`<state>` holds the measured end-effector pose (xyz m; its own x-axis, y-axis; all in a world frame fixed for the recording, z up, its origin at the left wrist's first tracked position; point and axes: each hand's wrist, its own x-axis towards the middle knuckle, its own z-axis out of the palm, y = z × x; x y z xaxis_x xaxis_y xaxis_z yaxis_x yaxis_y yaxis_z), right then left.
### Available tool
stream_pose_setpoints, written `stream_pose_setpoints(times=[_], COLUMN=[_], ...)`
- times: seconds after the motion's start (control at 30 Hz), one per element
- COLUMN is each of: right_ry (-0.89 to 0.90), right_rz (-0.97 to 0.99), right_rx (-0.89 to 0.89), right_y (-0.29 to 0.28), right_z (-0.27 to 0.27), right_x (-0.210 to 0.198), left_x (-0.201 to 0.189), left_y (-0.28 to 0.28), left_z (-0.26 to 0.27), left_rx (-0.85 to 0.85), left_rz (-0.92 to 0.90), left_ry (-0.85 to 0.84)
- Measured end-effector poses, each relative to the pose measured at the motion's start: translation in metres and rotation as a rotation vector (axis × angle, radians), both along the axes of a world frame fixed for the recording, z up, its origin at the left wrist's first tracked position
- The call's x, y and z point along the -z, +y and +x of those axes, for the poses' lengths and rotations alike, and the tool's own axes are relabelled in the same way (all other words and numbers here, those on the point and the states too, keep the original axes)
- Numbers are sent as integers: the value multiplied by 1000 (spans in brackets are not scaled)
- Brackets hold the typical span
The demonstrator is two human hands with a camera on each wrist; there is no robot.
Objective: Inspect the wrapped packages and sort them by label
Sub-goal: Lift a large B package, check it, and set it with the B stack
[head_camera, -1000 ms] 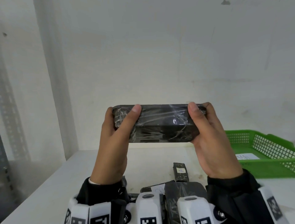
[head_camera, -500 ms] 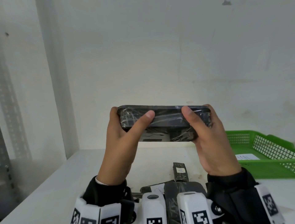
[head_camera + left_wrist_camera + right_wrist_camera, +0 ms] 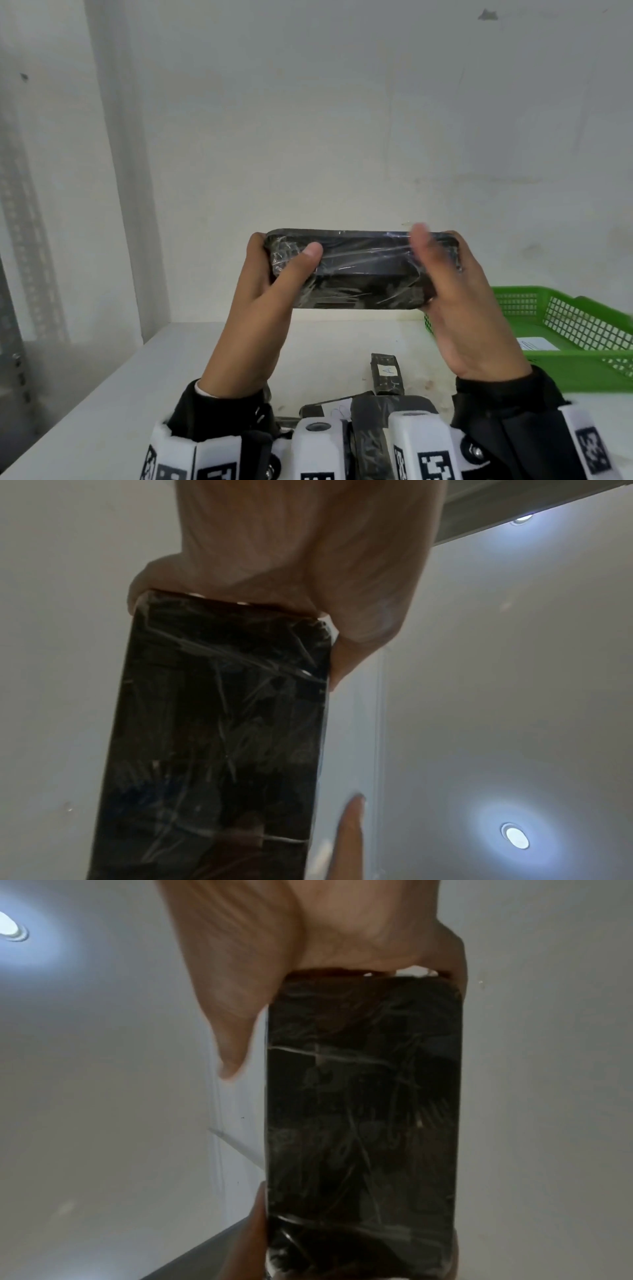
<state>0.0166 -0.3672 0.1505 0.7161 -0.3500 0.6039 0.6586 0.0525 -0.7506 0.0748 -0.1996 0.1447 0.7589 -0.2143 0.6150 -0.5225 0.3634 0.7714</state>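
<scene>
A long black package [image 3: 359, 270] wrapped in clear film is held level at chest height above the white table [image 3: 137, 394]. My left hand [image 3: 270, 274] grips its left end, thumb across the near face. My right hand [image 3: 445, 274] cups the right end, fingers behind; its thumb is blurred and lifted off the near face. The wrist views show the same package [image 3: 219, 737] [image 3: 363, 1110] from below, with no label on the faces in sight. A smaller black package [image 3: 387, 373] with a white label marked "A" lies on the table below.
A green mesh tray [image 3: 565, 366] with a white paper slip [image 3: 536, 343] in it stands at the right. More dark wrapped packages [image 3: 373, 411] lie at the near edge, partly hidden by my wrist cameras. A white wall runs close behind.
The package has tipped so its near face shows more. My left thumb slid back toward the left end, and my right thumb came up off the face.
</scene>
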Motion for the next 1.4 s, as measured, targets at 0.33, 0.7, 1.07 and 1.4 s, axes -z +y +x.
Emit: stream_pose_setpoints(times=[0.33, 0.7, 1.07, 1.4], right_ry=[-54, -66, -56, 0], right_rz=[-49, -101, -48, -75], right_rx=[51, 112, 48, 101], right_y=[7, 6, 7, 1], right_z=[0, 5, 1, 9], right_x=[1, 4, 0, 8], left_x=[-1, -6, -5, 1], left_y=[-1, -6, -8, -13], left_z=[-1, -9, -11, -4], left_rx=[-66, -89, -132, -183], left_rz=[-59, -215, -181, -129], left_ry=[-47, -15, -28, -47])
